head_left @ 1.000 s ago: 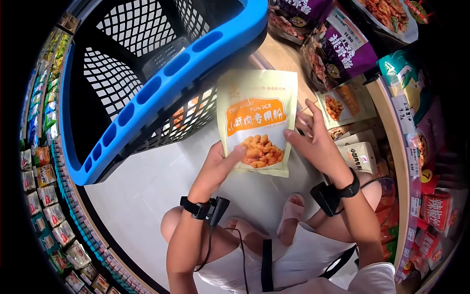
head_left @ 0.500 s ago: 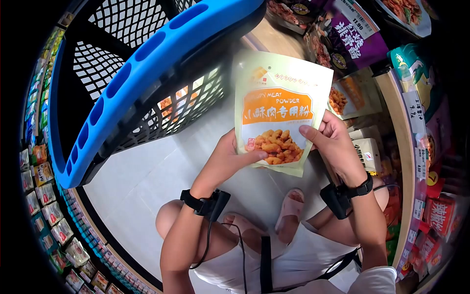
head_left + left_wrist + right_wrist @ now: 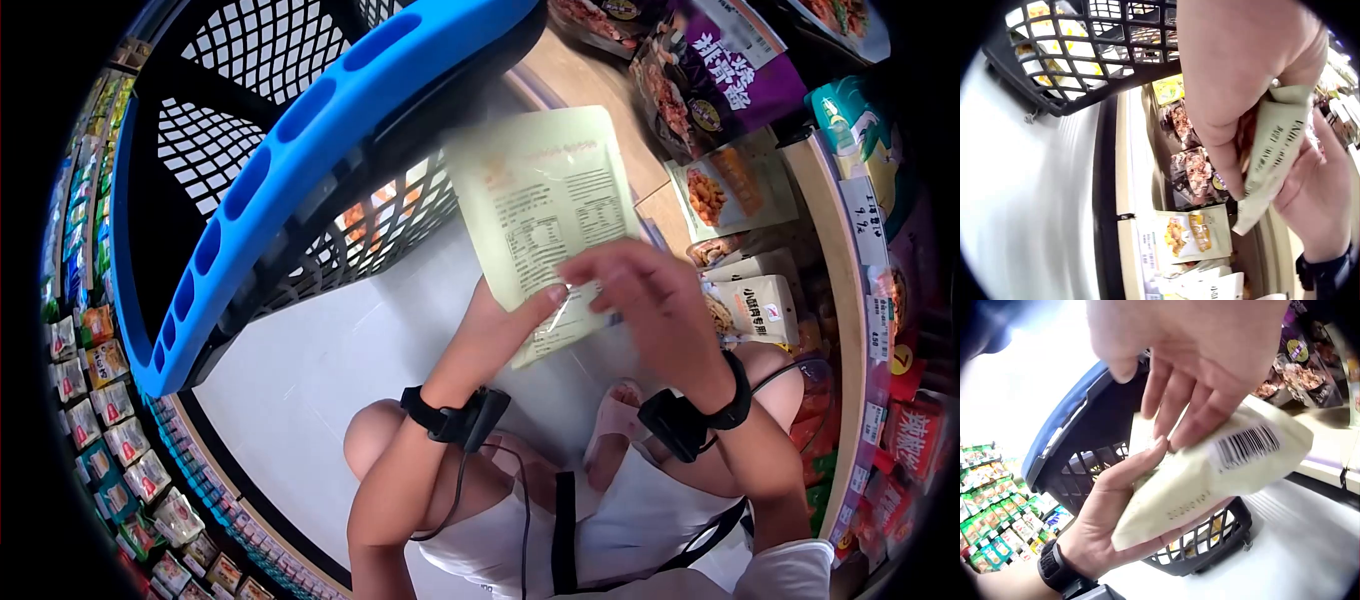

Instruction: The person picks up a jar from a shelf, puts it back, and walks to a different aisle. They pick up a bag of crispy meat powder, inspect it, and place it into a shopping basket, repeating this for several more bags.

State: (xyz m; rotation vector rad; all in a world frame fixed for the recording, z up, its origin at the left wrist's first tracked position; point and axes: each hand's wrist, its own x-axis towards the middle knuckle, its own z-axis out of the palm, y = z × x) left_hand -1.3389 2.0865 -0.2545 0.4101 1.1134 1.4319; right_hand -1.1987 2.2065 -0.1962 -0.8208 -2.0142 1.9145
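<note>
A pale green pouch of crispy meat powder (image 3: 540, 170) shows its printed back in the head view. My left hand (image 3: 488, 335) grips its lower left part, thumb across the printed side and fingers behind. My right hand (image 3: 665, 315) is at the pouch's lower right, its fingers loosely extended and blurred over the edge. In the right wrist view, the fingertips (image 3: 1188, 434) of that hand lie against the pouch (image 3: 1222, 469), close to the left thumb and a barcode. The left wrist view catches the pouch (image 3: 1275, 150) edge-on between both hands.
A black mesh shopping basket (image 3: 400, 215) with a blue handle (image 3: 270, 150) stands at the left, with orange-and-white packs inside. On the right shelf lie a similar pouch (image 3: 725, 190), white packs (image 3: 755, 310) and purple sauce bags (image 3: 735, 65). Shelves of small packets (image 3: 110, 400) line the far left.
The pouch has been turned from its orange picture side to its printed back and moved left. My right hand has let go of its gripped edge; the left keeps hold.
</note>
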